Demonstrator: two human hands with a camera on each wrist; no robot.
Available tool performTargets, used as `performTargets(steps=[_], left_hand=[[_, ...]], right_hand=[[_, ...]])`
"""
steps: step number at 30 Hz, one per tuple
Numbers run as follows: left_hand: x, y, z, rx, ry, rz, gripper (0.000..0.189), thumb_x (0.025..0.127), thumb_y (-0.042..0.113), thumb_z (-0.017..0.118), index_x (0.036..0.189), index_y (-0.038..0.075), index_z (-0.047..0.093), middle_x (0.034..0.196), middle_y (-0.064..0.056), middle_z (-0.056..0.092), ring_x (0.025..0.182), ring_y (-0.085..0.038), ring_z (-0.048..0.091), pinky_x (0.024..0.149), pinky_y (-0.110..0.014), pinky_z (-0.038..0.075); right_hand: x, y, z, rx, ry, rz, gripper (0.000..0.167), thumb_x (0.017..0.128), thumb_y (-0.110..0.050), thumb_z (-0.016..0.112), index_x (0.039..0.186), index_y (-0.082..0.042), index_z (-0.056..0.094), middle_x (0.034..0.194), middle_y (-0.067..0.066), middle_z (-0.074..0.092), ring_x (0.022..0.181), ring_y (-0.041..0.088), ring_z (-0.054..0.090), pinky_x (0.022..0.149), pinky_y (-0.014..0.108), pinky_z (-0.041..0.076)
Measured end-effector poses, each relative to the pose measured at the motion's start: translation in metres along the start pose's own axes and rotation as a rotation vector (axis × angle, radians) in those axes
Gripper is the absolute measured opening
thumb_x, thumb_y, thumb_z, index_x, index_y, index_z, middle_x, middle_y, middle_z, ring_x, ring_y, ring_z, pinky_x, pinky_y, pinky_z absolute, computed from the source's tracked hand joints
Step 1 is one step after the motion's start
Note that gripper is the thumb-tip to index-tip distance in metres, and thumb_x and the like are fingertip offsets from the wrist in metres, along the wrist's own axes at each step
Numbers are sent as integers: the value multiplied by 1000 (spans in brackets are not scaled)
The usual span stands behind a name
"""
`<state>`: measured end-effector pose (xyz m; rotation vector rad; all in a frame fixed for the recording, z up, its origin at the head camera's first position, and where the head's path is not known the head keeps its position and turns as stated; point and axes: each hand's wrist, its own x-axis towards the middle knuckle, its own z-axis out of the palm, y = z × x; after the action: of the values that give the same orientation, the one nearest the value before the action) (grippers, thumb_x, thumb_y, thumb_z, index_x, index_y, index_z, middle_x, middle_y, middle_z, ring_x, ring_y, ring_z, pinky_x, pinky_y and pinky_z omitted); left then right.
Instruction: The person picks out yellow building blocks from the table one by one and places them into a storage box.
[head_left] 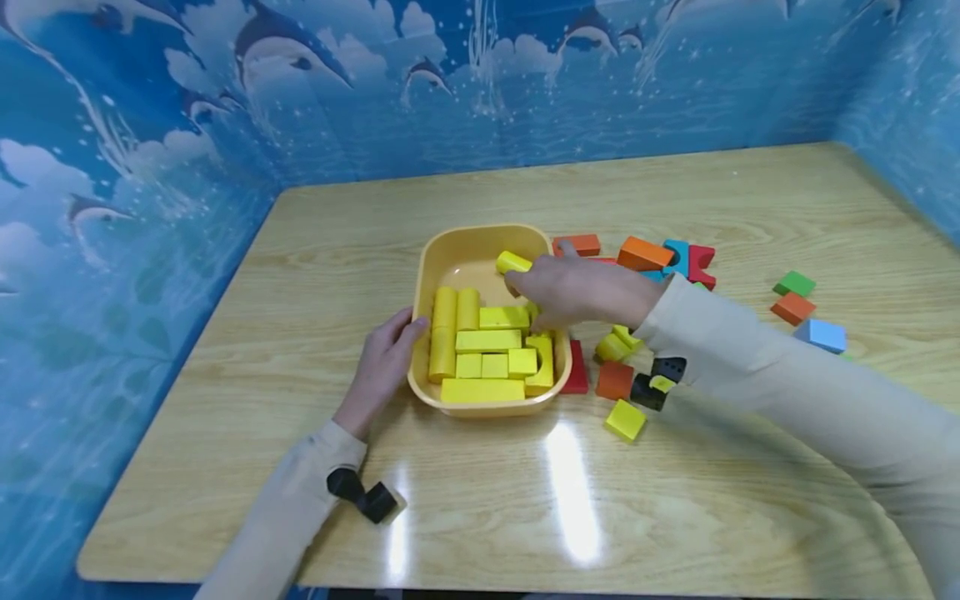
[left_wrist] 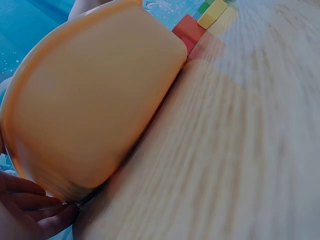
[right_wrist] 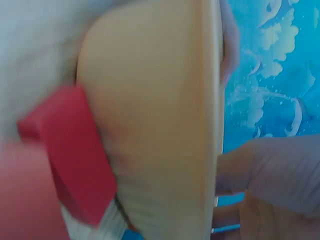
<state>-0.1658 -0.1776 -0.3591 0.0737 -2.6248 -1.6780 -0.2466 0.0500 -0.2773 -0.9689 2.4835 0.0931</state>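
Observation:
A cream-orange plastic tub (head_left: 468,236) stands on the table, its lower half lined with yellow wooden blocks (head_left: 488,341) of several shapes. My left hand (head_left: 384,360) grips the tub's left side, thumb at the rim and fingers against the outer wall; the left wrist view shows the fingers (left_wrist: 37,202) low on that wall. Over the tub's right rim reaches my right hand (head_left: 562,287), holding a yellow cylinder block (head_left: 513,262) by its right end above the bare back part. Its far fingers are partly hidden. In the right wrist view the tub's wall (right_wrist: 155,120) covers the cylinder.
Right of the tub lie loose blocks: a yellow one (head_left: 625,421), red ones (head_left: 576,368), an orange one (head_left: 645,253), a blue arch (head_left: 677,257), and farther right a green block (head_left: 794,283) and a light blue block (head_left: 821,335). A dolphin-print backdrop (head_left: 420,108) borders the table.

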Motion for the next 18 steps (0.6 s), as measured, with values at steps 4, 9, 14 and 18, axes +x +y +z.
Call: performTargets(steps=[4, 9, 14, 18], left_hand=[[-1, 0, -1, -1, -7, 2, 43, 102, 23, 43, 137, -1, 51, 127, -23, 59, 106, -32, 62, 88, -39, 55], [0, -1, 0, -10, -11, -10, 43, 102, 23, 43, 138, -1, 50, 129, -22, 58, 108, -33, 61, 90, -41, 54], [1, -1, 1, -13, -10, -30, 43, 102, 23, 44, 138, -1, 50, 130, -22, 57, 108, -33, 61, 89, -40, 54], [1, -1, 0, -10, -12, -28, 44, 102, 24, 43, 139, 0, 49, 131, -22, 56, 110, -33, 61, 89, -40, 54]], right_hand=[[-3, -9, 5, 53, 48, 46, 60, 90, -17, 69, 142, -14, 39, 110, 2, 63, 108, 22, 55, 112, 59, 12], [-2, -15, 14, 100, 167, 71, 68, 86, -6, 69, 145, -13, 37, 119, 8, 60, 116, 28, 53, 112, 67, 9], [2, -14, 19, 155, 247, 100, 76, 83, -5, 72, 147, -16, 35, 131, 12, 50, 106, 28, 55, 105, 63, 24], [2, -12, 20, 219, 312, 119, 83, 79, -2, 74, 148, -18, 33, 126, 13, 42, 92, 26, 55, 94, 52, 30]])
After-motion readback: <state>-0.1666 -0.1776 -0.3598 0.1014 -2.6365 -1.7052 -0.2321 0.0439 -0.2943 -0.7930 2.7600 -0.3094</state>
